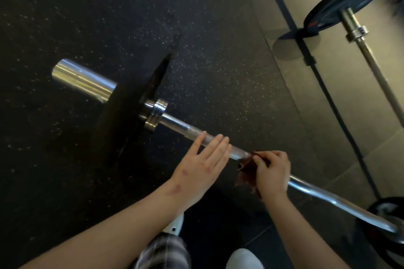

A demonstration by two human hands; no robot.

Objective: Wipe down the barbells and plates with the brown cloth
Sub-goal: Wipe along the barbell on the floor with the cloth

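A chrome curl barbell (175,122) lies across the black rubber floor from upper left to lower right. A black plate (122,120) sits on its left sleeve behind a steel collar (156,114). My left hand (203,164) rests flat with straight fingers on the knurled shaft. Just right of it, my right hand (272,172) grips the brown cloth (246,167) wrapped around the bar. A second plate (384,209) shows at the bar's right end, partly out of frame.
A second barbell (358,35) with a dark plate (341,4) lies at the upper right on a lighter floor strip. A black cable (332,98) runs along that strip. My white shoes (175,225) and plaid trousers show at the bottom.
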